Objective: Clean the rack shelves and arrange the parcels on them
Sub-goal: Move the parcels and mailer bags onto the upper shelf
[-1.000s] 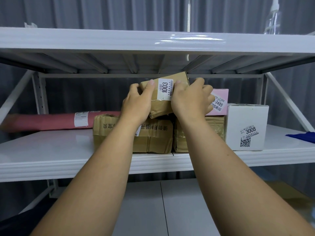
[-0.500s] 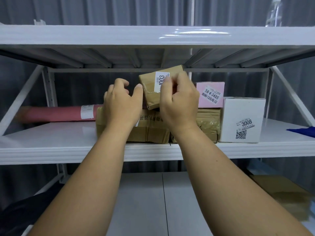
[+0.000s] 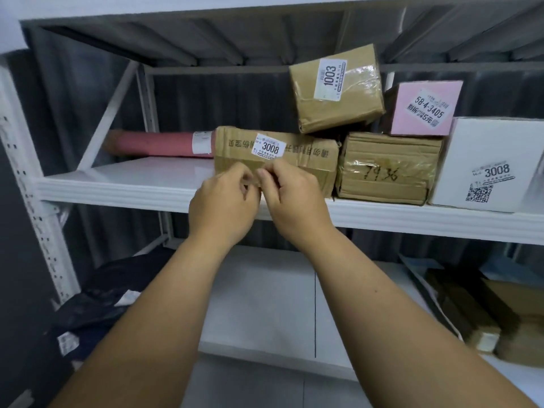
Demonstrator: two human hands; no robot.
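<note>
Labels "1003" (image 3: 329,79), "3008" (image 3: 269,148), "58-4-3405" (image 3: 428,111); both hands (image 3: 259,192) curled together, any grasp unclear.

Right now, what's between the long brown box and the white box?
In the head view, a taped brown box with scribbled numbers sits between the long brown box and the white box.

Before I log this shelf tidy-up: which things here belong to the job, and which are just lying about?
Job:
- 1003 parcel
- brown 3008 parcel
- taped brown parcel
- pink box
- white 3008 box
- pink roll
- middle shelf

Lying about:
- dark bags, lower left
- flat cardboard, lower right
</note>
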